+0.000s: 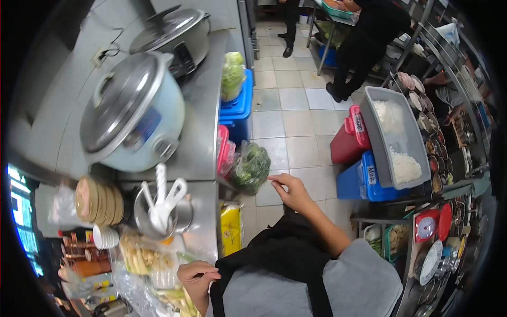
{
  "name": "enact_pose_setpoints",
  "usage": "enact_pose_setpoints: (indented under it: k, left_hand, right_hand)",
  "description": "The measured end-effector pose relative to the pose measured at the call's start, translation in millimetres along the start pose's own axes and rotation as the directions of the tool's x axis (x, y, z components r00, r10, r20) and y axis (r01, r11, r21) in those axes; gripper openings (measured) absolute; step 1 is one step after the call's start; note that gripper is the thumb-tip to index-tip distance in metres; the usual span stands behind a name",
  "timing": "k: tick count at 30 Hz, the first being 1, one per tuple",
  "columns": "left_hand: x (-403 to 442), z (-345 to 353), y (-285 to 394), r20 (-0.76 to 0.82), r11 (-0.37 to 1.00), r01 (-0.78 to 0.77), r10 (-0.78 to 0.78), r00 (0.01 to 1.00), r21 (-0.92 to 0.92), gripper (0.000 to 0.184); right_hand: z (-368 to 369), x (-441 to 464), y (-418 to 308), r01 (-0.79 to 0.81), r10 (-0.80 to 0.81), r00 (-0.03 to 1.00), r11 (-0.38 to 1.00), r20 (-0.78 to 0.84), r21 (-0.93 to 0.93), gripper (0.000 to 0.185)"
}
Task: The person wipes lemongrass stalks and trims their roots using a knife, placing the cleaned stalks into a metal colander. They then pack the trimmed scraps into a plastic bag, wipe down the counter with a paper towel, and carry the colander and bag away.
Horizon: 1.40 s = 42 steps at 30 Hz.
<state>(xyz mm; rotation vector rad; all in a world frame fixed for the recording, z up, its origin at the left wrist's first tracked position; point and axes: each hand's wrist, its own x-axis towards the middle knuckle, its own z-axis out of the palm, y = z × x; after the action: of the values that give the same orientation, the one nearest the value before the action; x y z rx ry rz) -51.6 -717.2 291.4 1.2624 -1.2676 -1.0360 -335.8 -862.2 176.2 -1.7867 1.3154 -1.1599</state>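
My right hand point(293, 193) hangs in the air over the aisle, its fingers loosely bent and a little apart, with nothing visible in it. Just beyond its fingertips, lower down, a clear plastic bag of dark leafy greens point(251, 169) appears beside the counter; whether they touch I cannot tell. My left hand point(197, 277) is held close to my body at the counter's edge. Its fingers are curled together and I see nothing in them. Nearest to it are bagged pale vegetables point(177, 298) and a clear plastic bag of cut pieces point(150, 259) on the counter.
On the left counter point(198, 142) stand two large cookers point(129, 116) and a metal pot point(182, 215) with white ladles. Blue and red bins line both sides of the tiled aisle point(296, 124). A grey tub point(380, 153) holds bagged white food. Two people stand ahead.
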Motion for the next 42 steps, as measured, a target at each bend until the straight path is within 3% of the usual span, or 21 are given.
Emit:
enact_pose_setpoints:
  k: [1,4,12,14,15,16,18,20,21,22,24,25,28,29,30,32,33,34,36,37,42]
  left_hand:
    - [24,24,1,0.133,1.0,0.012,-0.011,0.991,-0.007,0.009]
    - [102,95,-8,0.165,0.989,-0.087,0.067,0.984,0.118,0.013]
    - [271,227,-14,0.16,0.996,0.075,-0.084,0.984,0.057,0.013]
    - [315,252,-14,-0.092,0.996,-0.034,0.041,0.995,0.081,0.01]
    - [337,259,-17,-0.126,1.0,0.01,-0.008,0.992,0.014,0.009]
    - [362,259,-27,-0.095,0.981,-0.061,0.079,0.992,0.182,0.01]
    - [409,271,-34,-0.063,0.973,-0.064,0.08,0.995,0.223,0.005]
    - [470,287,-70,-0.05,0.982,-0.109,0.118,0.992,0.154,0.001]
    - [501,302,-62,-0.005,0.98,-0.04,0.042,0.999,0.194,0.004]
    - [536,313,-74,0.084,0.944,-0.187,0.17,0.982,0.271,0.006]
    - [589,353,-67,0.108,0.952,-0.26,0.244,0.964,0.165,0.016]
    - [606,376,-48,0.093,0.987,-0.145,0.139,0.986,0.066,0.023]
    - [655,429,-26,0.227,0.986,-0.165,0.168,0.959,-0.032,0.017]
    - [673,444,-28,0.302,0.93,-0.355,0.312,0.901,0.098,0.009]
    - [687,458,-30,0.315,0.927,-0.363,0.318,0.894,0.095,0.009]
    - [710,491,-39,0.4,0.979,-0.198,0.16,0.902,0.056,0.009]
    - [723,504,-46,0.468,0.963,-0.257,0.188,0.863,0.087,0.03]
    - [732,517,-52,0.474,0.965,-0.245,0.175,0.863,0.09,0.03]
    - [745,546,-54,0.379,1.0,-0.003,0.01,0.925,-0.02,0.051]
    - [756,560,-63,0.386,0.999,-0.026,0.039,0.922,-0.039,0.066]
    - [791,621,-53,0.232,0.993,-0.108,0.092,0.968,0.056,0.062]
  right_hand:
    - [-17,4,14,-0.068,0.068,0.997,0.998,-0.033,-0.006,0.017]
    - [-69,25,62,-0.156,0.155,0.987,0.987,-0.038,-0.029,0.017]
    - [-194,142,135,-0.264,0.275,0.96,0.95,0.048,-0.166,0.02]
    - [-209,175,157,-0.275,0.276,0.961,0.949,-0.015,-0.157,0.02]
    - [-219,194,167,-0.264,0.265,0.964,0.951,-0.013,-0.16,0.02]
    - [-228,212,171,-0.327,0.329,0.944,0.931,-0.012,-0.162,0.021]
    - [-235,227,185,-0.424,0.427,0.904,0.894,-0.01,-0.142,0.022]
    - [-255,258,201,-0.307,0.279,0.947,0.932,-0.159,-0.193,0.021]
    - [-265,267,205,-0.396,0.366,0.912,0.902,-0.185,-0.172,0.022]
    - [-278,273,211,-0.403,0.366,0.907,0.898,-0.208,-0.177,0.022]
    - [-305,281,222,-0.464,0.409,0.87,0.868,-0.276,-0.178,0.022]
    - [-321,294,210,-0.56,0.499,0.813,0.811,-0.3,-0.169,0.023]
    - [-362,308,235,-0.636,0.529,0.748,0.744,-0.4,-0.204,0.023]
    - [-373,310,251,-0.617,0.49,0.751,0.76,-0.443,-0.206,0.024]
    - [-381,318,263,-0.621,0.49,0.743,0.759,-0.455,-0.197,0.024]
    - [-402,334,287,-0.665,0.534,0.682,0.738,-0.5,-0.118,0.025]
    - [-412,345,299,-0.666,0.53,0.689,0.733,-0.494,-0.141,0.025]
    - [-423,355,310,-0.676,0.542,0.681,0.724,-0.492,-0.139,0.025]
    - [-451,386,332,-0.596,0.504,0.764,0.791,-0.403,-0.138,0.025]
    - [-469,405,342,-0.584,0.494,0.774,0.798,-0.396,-0.146,0.025]
    - [-541,497,391,-0.463,0.407,0.883,0.838,-0.234,-0.289,0.024]
